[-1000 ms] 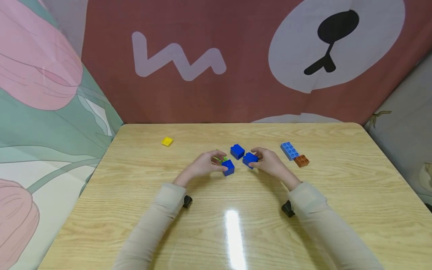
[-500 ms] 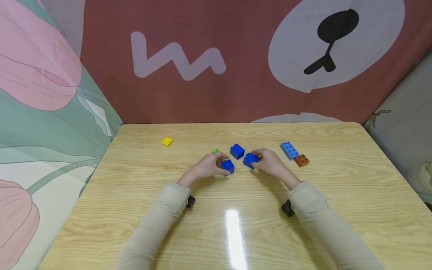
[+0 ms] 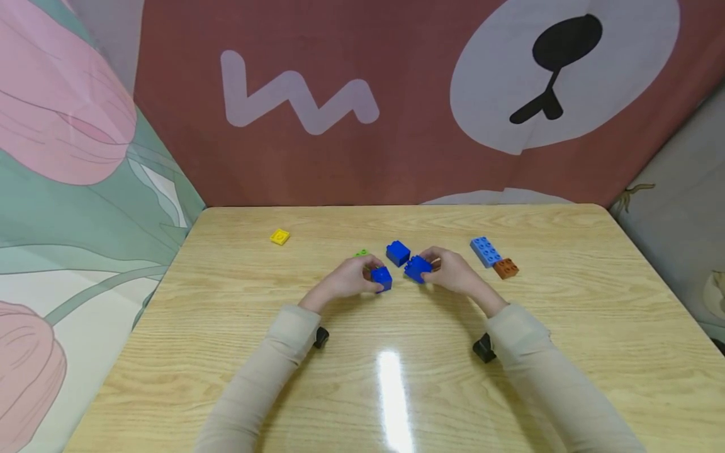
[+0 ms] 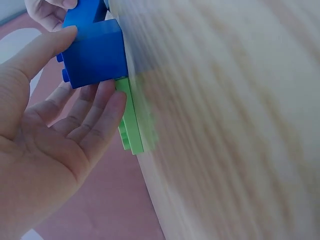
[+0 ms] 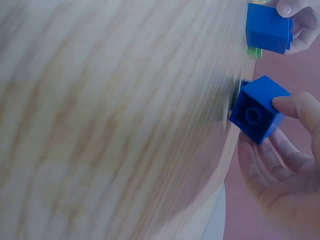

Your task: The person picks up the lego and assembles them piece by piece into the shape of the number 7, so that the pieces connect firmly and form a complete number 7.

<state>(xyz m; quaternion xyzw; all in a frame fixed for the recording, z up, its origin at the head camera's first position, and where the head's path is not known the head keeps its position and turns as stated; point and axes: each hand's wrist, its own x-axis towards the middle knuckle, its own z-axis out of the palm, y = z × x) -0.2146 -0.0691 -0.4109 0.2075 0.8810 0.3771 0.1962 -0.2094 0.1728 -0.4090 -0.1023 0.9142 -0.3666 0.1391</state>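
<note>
My left hand (image 3: pixel 347 277) pinches a blue toy building brick (image 3: pixel 382 279) between thumb and fingers; its studs point toward the palm side in the left wrist view. A second blue brick (image 3: pixel 417 268) is pinched by my right hand (image 3: pixel 451 272), studs turned left. The right wrist view shows the hollow, tubed underside of this brick (image 5: pixel 260 107). Just behind the two held bricks sits a third blue brick (image 3: pixel 398 253). A green brick (image 4: pixel 131 120) lies on the table beyond my left fingers, mostly hidden behind the hand in the head view.
A yellow square piece (image 3: pixel 280 236) lies at the back left of the wooden table (image 3: pixel 351 390). To the right, a light blue brick (image 3: pixel 485 251) lies against a brown brick (image 3: pixel 506 268). A patterned cloth (image 3: pixel 396 163) hangs behind the table's far edge.
The left hand has shifted slightly right around its brick, uncovering part of the green brick. The right hand's brick has turned a little and moved slightly left.
</note>
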